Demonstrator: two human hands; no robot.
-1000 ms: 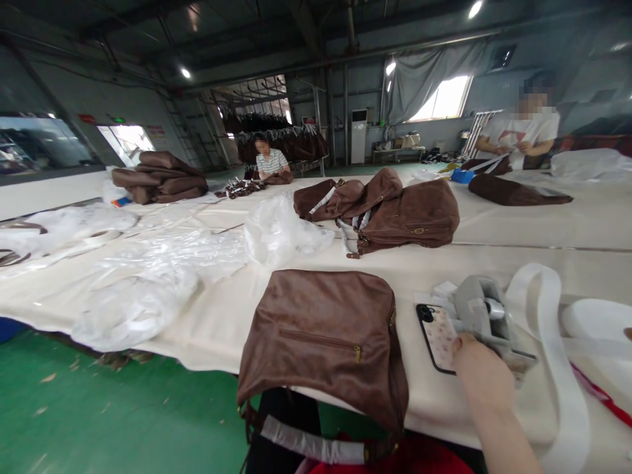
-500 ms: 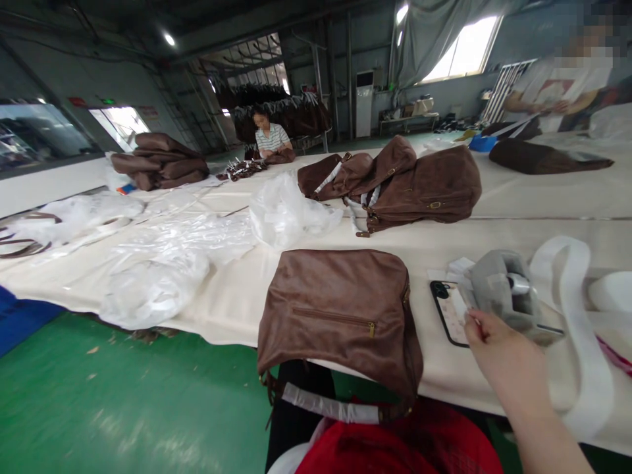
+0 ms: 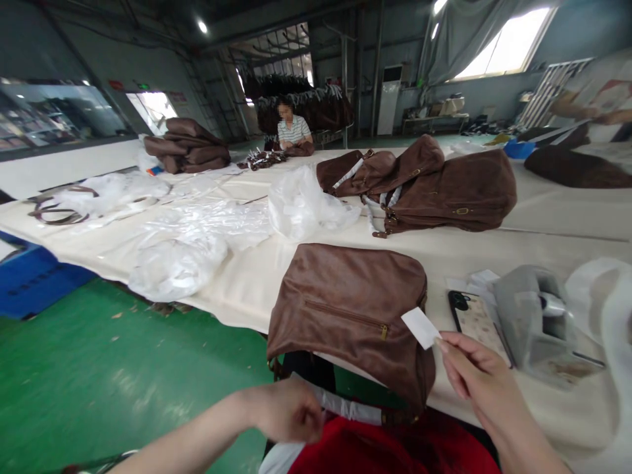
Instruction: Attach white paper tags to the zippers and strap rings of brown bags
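A white card (image 3: 421, 328) is pinched between the thumb and fingers of my right hand (image 3: 476, 368), over the right side of a brown leather shoulder bag (image 3: 340, 289). The bag lies at the table edge with its zip pocket facing up, and its strap (image 3: 348, 407), wrapped in white film, hangs over my lap. My left hand (image 3: 291, 411) is closed with curled fingers beside the strap's left end; whether anything is inside cannot be seen. Just right of the bag, a phone (image 3: 476, 319) in a patterned case lies beside a grey plastic holder (image 3: 528, 322).
More brown bags (image 3: 444, 187) lie behind, with crumpled clear plastic (image 3: 301, 207) to their left. A brown stack (image 3: 187, 148) stands at the far left. White webbing (image 3: 615, 342) curls at the right. One person (image 3: 295, 131) sits across the table; another person (image 3: 602, 92) stands far right.
My right hand has moved left from beside the phone, bringing the white card over the bag. My left hand has come into view from the lower left. The view has turned leftward.
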